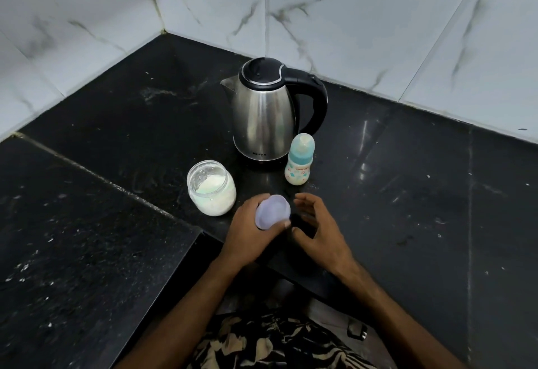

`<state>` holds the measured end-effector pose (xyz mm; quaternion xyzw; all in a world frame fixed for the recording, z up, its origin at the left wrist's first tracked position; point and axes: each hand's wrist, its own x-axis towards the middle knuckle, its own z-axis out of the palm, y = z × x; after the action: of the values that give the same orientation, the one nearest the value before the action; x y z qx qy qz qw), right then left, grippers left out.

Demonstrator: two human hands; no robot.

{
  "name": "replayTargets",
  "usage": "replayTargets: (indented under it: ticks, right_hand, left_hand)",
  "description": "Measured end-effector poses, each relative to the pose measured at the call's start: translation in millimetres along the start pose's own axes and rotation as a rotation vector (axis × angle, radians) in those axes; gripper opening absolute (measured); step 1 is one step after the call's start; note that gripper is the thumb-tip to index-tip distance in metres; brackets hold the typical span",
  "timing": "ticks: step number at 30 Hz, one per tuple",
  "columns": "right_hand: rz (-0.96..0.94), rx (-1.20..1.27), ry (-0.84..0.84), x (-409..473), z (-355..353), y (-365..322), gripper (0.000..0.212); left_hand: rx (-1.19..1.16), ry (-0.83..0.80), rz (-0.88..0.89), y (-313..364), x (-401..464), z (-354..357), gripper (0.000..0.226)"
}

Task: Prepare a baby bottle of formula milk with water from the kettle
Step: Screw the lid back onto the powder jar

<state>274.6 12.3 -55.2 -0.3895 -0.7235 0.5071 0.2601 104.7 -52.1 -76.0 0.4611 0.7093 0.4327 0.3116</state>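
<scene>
Head view. I read the counter (407, 194) as a black stone top set into a corner of marbled wall tiles (364, 19). The kettle (263, 109), steel with a black lid and handle, stands upright toward the back, lid down, spout to the left. The baby bottle (300, 162) stands upright just beside the kettle's base on the right, with its clear cap and teat on. The formula jar (212, 187), clear glass and part full of white powder, stands in front and to the left of the kettle with its mouth uncovered.

My left hand (253, 229) grips the jar lid (272, 212), a pale lilac disc, with the fingers curled round its far edge and the thumb on its near edge; the lid is above the counter, just right of the jar. My right hand (317, 229) hovers just beside the lid with fingers spread and loosely bent, holding nothing.

Step in hand, as I judge it: opening the containers. The jar is open; the bottle is not.

Next move, as I judge it:
1. Set the lid down on the counter, away from the jar.
2. Take the bottle, steady its body with one hand, and unscrew the teat collar with the other.

No scoop is visible; I cannot tell how the powder will be measured.
</scene>
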Motion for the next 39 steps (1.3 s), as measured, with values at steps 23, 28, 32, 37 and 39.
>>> replayTargets:
  ticks: [23,28,32,37,39]
  right_hand:
    - [-0.353,-0.275,-0.169,66,20,-77,0.073]
    - [-0.426,-0.511,-0.317,105,33,-101,0.076]
    - [-0.451,-0.569,-0.412,125,49,-114,0.076]
    - [-0.465,-0.653,-0.484,137,64,-122,0.076]
    - [-0.456,-0.683,-0.506,137,68,-124,0.075]
  left_hand:
    - [-0.493,-0.022,-0.396,-4,-35,-77,0.023]
    - [-0.412,0.146,-0.286,-15,-31,-105,0.006]
    - [-0.319,0.273,-0.181,-25,-19,-119,0.015]
    - [-0.178,0.285,-0.064,-28,-9,-126,0.053]
    - [-0.131,0.215,-0.031,-31,-5,-127,0.077]
